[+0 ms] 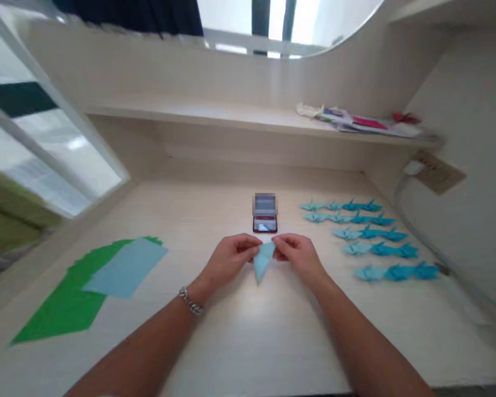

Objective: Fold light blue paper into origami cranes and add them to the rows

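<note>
A small light-blue sheet of origami paper point(264, 261), folded to a kite shape with its point toward me, is held over the middle of the desk. My left hand point(236, 252) pinches its left edge between thumb and fingers. On the other side, my right hand point(296, 251) grips the upper right corner. Just beyond both hands lies a phone point(265, 223) with a lit screen. To the right stand several rows of folded blue paper cranes point(380, 250), in lighter and darker shades.
Green paper sheets point(65, 298) lie fanned at the left, with light-blue sheets point(126, 268) on top. A shelf point(231, 117) runs along the back, bearing papers point(367, 122) at its right. A white cable point(413, 220) drops from a wall socket point(436, 172) behind the cranes.
</note>
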Demonstrator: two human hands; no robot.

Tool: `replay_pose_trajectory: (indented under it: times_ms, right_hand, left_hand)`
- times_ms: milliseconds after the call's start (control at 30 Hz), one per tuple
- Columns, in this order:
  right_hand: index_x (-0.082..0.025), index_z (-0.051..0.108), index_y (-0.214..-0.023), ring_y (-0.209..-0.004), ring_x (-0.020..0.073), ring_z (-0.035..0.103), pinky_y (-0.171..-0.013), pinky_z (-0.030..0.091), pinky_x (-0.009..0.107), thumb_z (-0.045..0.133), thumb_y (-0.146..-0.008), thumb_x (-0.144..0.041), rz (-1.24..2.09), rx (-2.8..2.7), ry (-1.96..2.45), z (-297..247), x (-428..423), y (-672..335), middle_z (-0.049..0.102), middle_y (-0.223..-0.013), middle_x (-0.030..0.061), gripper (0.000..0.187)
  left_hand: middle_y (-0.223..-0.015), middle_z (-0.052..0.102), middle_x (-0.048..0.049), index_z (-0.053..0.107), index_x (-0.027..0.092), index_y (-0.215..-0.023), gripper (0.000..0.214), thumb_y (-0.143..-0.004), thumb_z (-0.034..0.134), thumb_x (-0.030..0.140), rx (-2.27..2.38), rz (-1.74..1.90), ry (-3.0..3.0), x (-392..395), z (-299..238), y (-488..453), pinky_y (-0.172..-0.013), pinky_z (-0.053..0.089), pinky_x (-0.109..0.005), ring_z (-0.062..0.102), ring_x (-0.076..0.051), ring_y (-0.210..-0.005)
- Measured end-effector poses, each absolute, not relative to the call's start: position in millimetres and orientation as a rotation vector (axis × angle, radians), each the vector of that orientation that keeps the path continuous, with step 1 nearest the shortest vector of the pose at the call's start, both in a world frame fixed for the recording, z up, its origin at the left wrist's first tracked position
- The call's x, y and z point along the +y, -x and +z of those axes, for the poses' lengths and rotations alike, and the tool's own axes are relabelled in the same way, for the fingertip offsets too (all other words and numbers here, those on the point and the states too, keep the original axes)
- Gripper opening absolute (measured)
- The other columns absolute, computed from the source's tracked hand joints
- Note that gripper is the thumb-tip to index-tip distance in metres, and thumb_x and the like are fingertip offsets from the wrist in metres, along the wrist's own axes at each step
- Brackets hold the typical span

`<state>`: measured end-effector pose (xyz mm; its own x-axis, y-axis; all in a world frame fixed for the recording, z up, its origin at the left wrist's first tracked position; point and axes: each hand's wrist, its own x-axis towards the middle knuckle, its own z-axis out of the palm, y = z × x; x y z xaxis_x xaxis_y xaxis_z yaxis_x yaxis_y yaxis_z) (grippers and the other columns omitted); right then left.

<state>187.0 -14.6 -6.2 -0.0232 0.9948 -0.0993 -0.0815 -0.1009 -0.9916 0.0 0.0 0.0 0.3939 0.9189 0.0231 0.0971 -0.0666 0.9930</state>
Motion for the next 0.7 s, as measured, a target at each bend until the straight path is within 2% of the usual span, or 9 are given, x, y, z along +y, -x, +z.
replay_pose_trajectory:
  times_ms: [200,433,700]
  right_hand:
    - [-0.015,0.067,-0.081,-0.058,0.0120,0.061,-0.056,0.050,0.024,0.070,-0.068,-0.043,1.446,-1.215,1.201,-12.9,-15.1,-181.9,0.066,-0.065,0.0024,0.032]
    - [-0.015,0.067,-0.079,-0.057,0.0126,0.060,-0.058,0.049,0.025,0.067,-0.072,-0.041,1.332,-1.298,1.166,-14.1,-15.6,-181.2,0.066,-0.064,0.0017,0.026]
    - [-0.016,0.069,-0.083,-0.065,0.0140,0.063,-0.063,0.051,0.027,0.070,-0.069,-0.035,1.367,-1.290,1.084,-13.2,-17.1,-179.7,0.069,-0.074,0.0023,0.023]
  left_hand:
    - [-0.076,0.064,-0.0021,0.058,0.014,-0.083,0.015,-0.076,0.066,0.026,0.966,0.983,-1.428,5.3,-6.6,0.7,-0.066,0.052,-0.027,0.062,-0.013,-0.070]
    - [-0.089,0.066,-0.0053,0.059,0.016,-0.088,0.035,-0.063,0.077,0.032,1.072,0.913,-1.652,-3.8,-8.2,-3.1,-0.069,0.055,-0.031,0.065,-0.016,-0.073]
    - [-0.081,0.069,-0.0055,0.054,0.015,-0.086,0.035,-0.062,0.078,0.025,0.973,0.854,-1.458,-0.6,-8.8,-4.2,-0.070,0.055,-0.036,0.068,-0.020,-0.075]
